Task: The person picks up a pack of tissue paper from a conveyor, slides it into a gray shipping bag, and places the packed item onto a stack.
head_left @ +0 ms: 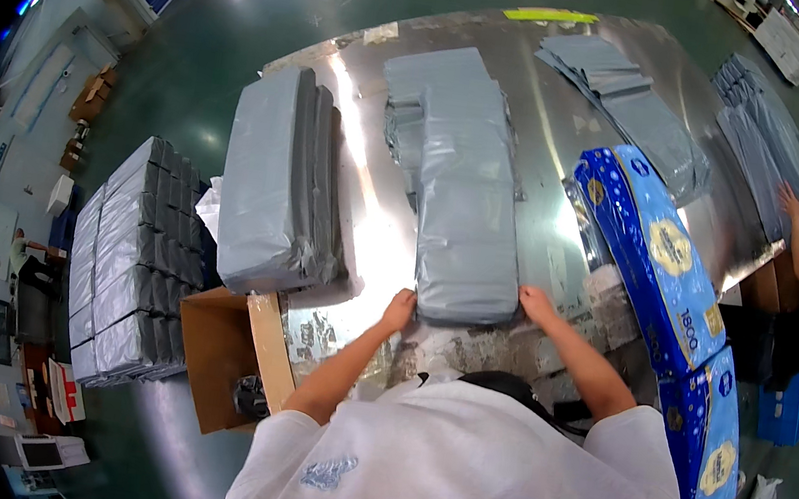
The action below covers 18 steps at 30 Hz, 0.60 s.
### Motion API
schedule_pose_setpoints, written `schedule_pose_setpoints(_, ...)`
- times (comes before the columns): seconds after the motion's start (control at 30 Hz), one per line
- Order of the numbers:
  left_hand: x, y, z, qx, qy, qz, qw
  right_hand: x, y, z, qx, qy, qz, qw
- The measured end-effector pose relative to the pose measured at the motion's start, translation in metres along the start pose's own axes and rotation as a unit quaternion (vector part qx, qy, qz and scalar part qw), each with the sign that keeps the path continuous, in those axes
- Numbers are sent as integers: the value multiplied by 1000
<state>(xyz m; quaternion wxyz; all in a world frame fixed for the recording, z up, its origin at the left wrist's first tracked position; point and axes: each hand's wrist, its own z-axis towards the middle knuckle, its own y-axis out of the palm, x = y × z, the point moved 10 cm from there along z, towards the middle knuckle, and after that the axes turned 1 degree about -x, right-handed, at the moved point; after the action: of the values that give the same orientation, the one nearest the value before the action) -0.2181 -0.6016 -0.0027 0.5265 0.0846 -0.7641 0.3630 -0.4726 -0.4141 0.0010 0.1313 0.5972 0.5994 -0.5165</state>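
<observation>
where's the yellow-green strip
In the head view, the yellow-green strip lies near the top, right of centre, along the far edge of the metal table, beyond the gray sheets and the gray bundle between left hand and right hand.

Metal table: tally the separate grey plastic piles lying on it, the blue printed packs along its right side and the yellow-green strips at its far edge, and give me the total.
Grey plastic piles: 4 (left pile, middle pile, far pile, right pile)
Blue printed packs: 2 (upper pack, lower pack)
Yellow-green strip: 1
Total: 7
</observation>
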Motion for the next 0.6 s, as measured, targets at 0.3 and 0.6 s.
schedule_pose_setpoints(0.3, 49, 31, 16, -71, -232, -555, 796, -34, 41, 23, -52, 105, 595, 795)
schedule_pose_setpoints(0.6, 149, -120, -6, -62, -114, -441, 888, -227, 7, -35, -91, -47, 479, 872)
